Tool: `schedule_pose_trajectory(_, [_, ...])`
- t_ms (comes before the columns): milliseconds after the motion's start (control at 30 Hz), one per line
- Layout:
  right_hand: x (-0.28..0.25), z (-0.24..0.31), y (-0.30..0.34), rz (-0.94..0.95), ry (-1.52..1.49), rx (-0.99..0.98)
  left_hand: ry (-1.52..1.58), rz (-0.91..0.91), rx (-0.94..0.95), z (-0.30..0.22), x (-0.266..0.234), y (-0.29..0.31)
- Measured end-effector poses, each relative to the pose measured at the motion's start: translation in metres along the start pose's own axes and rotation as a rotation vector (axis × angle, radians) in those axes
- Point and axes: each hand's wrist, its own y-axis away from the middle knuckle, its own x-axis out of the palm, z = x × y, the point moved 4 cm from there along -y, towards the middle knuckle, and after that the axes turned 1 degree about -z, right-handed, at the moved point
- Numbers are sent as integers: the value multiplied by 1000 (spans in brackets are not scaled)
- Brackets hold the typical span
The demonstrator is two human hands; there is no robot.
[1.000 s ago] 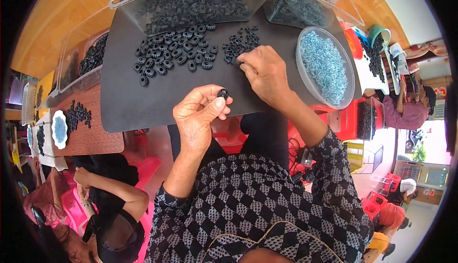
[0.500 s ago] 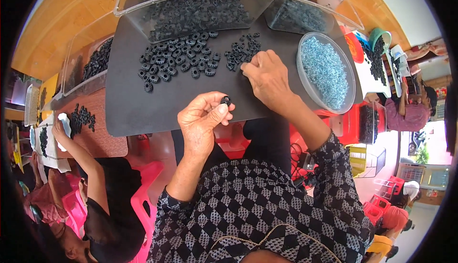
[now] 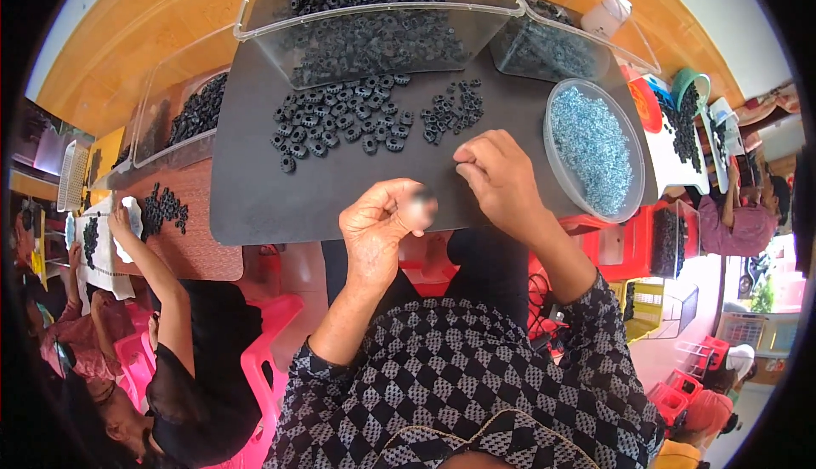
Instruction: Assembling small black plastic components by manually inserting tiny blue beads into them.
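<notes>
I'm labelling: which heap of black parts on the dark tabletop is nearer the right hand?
The smaller heap, just beyond the right hand; the larger heap, with bigger parts, lies farther left.

No lettering, label, brand, number or sign can be read here.

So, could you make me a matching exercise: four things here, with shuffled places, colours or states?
Things:
1. Left hand
2. Right hand
3. Larger black pile
4. Small bits in the round tub

Matches:
A. Pale blue
B. Between the left hand and the tub
C. Holding a dark piece
D. Left of the smaller black pile

Pairs: 1-C, 2-B, 3-D, 4-A
</notes>
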Motion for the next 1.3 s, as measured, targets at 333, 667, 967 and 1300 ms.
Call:
schedule_pose_trajectory(333, [-8,4,3,54,-817,466,-12,-18,4,-2,3,-4])
schedule_pose_trajectory(667, [-2,21,8,130,-1081,508,-51,21,3,-3,8,2])
schedule_pose_trajectory(967, [-8,27,6,88,-689,344,-100,2,41,-5,13,8])
schedule_pose_trajectory(1300, [-10,36,3,35,-574,274,-84,-4,61,-5,11,13])
